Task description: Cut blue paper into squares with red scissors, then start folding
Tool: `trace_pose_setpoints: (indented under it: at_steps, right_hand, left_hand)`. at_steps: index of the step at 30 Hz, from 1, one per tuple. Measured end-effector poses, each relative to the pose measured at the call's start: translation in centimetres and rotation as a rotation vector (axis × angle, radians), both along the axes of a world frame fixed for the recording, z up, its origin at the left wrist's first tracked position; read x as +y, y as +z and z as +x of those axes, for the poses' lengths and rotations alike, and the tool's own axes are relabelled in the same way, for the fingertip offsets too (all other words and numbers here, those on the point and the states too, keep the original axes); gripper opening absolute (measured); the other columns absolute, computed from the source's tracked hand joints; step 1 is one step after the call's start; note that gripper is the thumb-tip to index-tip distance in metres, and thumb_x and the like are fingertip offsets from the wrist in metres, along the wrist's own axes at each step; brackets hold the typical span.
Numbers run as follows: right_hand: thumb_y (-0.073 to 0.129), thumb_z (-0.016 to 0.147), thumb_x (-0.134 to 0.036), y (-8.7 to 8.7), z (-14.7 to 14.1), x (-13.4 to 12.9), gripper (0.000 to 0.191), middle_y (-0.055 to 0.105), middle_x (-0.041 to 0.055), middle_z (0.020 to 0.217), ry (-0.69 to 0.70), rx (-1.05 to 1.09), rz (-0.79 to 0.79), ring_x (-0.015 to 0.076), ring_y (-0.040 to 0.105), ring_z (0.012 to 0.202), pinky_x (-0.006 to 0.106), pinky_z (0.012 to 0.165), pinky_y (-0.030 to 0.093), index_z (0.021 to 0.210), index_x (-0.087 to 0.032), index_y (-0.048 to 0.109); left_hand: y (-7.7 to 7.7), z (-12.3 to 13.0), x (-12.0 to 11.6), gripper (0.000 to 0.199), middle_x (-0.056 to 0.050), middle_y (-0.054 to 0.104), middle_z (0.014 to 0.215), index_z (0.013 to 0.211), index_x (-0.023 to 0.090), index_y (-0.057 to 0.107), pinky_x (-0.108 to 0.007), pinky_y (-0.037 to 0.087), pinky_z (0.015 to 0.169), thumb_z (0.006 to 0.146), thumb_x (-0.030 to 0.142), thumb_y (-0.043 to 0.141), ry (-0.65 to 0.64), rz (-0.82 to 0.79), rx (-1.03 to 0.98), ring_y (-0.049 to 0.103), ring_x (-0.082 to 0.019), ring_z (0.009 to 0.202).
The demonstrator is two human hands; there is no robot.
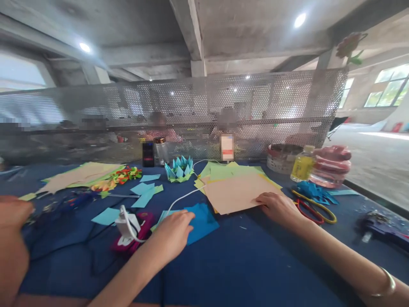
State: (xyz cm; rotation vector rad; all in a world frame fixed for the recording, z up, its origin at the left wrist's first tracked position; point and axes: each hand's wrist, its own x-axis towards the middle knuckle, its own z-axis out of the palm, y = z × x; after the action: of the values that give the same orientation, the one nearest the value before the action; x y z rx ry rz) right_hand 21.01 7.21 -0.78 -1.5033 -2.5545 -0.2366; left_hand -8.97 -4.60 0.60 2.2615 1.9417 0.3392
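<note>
My right hand (pixel 275 205) is closed on the lower right edge of a beige sheet of paper (pixel 236 192), its thumb hidden. That sheet lies over a stack of green and yellow paper (pixel 234 170). My left hand (pixel 174 232) has its fingers curled together at the left side of some blue paper (pixel 203 222) and seems to pinch its edge, though the contact is partly hidden. Just left of that hand sits a white charger plug (pixel 128 226) in a magenta power block (pixel 147 225). Light blue paper pieces (pixel 143 194) lie beyond it.
A light blue folded-paper lotus (pixel 179 169) stands mid-table. At right are scissors (pixel 315 211), a yellow bottle (pixel 302 164), a pink jug (pixel 330 166) and a basket (pixel 284 158). Another person's hand (pixel 14 213) is at far left. A mesh screen (pixel 198 102) closes the back.
</note>
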Motion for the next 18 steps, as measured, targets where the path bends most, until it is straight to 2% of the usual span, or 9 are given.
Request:
trace_pose_setpoints:
  at_steps: [3, 6, 9, 12, 15, 18]
  right_hand:
    - [0.043, 0.081, -0.014, -0.2, 0.2, 0.2, 0.036, 0.068, 0.007, 0.112, 0.017, -0.004, -0.01, 0.0227, 0.061, 0.103, 0.03, 0.078, 0.046, 0.104, -0.022, 0.069]
    - [0.043, 0.08, -0.013, -0.2, 0.3, 0.2, 0.036, 0.068, 0.0077, 0.111, 0.035, 0.002, -0.013, 0.0235, 0.061, 0.103, 0.03, 0.077, 0.046, 0.104, -0.021, 0.069]
    - [0.044, 0.081, -0.013, -0.2, 0.4, 0.2, 0.035, 0.068, 0.0079, 0.107, 0.061, -0.001, -0.01, 0.0236, 0.062, 0.1, 0.03, 0.074, 0.045, 0.103, -0.021, 0.069]
    - [0.045, 0.08, -0.013, -0.2, 0.5, 0.2, 0.033, 0.069, 0.0077, 0.104, 0.068, 0.007, 0.0, 0.0235, 0.062, 0.098, 0.03, 0.072, 0.045, 0.101, -0.021, 0.07]
    - [0.045, 0.08, -0.013, -0.2, 0.5, 0.1, 0.033, 0.069, 0.0073, 0.101, 0.076, 0.022, 0.004, 0.0231, 0.062, 0.096, 0.029, 0.071, 0.044, 0.099, -0.021, 0.07]
    - [0.045, 0.08, -0.012, -0.2, 0.6, 0.0, 0.032, 0.069, 0.0076, 0.099, 0.089, 0.038, 0.003, 0.0227, 0.062, 0.096, 0.028, 0.07, 0.044, 0.098, -0.02, 0.07]
  left_hand:
    - [0.4, -2.0, -1.4, 0.02, -0.008, 0.064, 0.094, 0.087, 0.019, 0.061, -0.035, 0.044, 0.076, 0.081, 0.01, 0.045, 0.017, -0.057, 0.126, 0.062, -0.025, 0.09]
    - [0.9, -2.4, -2.7, 0.018, -0.007, 0.063, 0.094, 0.082, 0.02, 0.061, -0.035, 0.044, 0.076, 0.078, 0.011, 0.047, -0.007, -0.058, 0.232, 0.062, -0.024, 0.089]
    - [1.2, -1.8, -3.5, 0.022, -0.012, 0.063, 0.1, 0.085, 0.018, 0.065, -0.039, 0.046, 0.08, 0.075, 0.009, 0.048, -0.013, -0.059, 0.399, 0.061, -0.029, 0.095]
    - [1.3, -0.8, -3.7, 0.034, -0.017, 0.063, 0.102, 0.087, 0.014, 0.067, -0.042, 0.048, 0.08, 0.072, -0.001, 0.041, 0.015, -0.068, 0.55, 0.061, -0.032, 0.095]
    - [0.9, 0.0, -3.5, 0.045, -0.018, 0.064, 0.101, 0.091, 0.011, 0.068, -0.044, 0.049, 0.077, 0.07, -0.007, 0.033, 0.045, -0.055, 0.608, 0.062, -0.032, 0.093]
    - [0.6, 0.3, -3.2, 0.047, -0.019, 0.065, 0.099, 0.091, 0.01, 0.068, -0.044, 0.049, 0.076, 0.071, -0.008, 0.03, 0.053, -0.051, 0.635, 0.063, -0.033, 0.094]
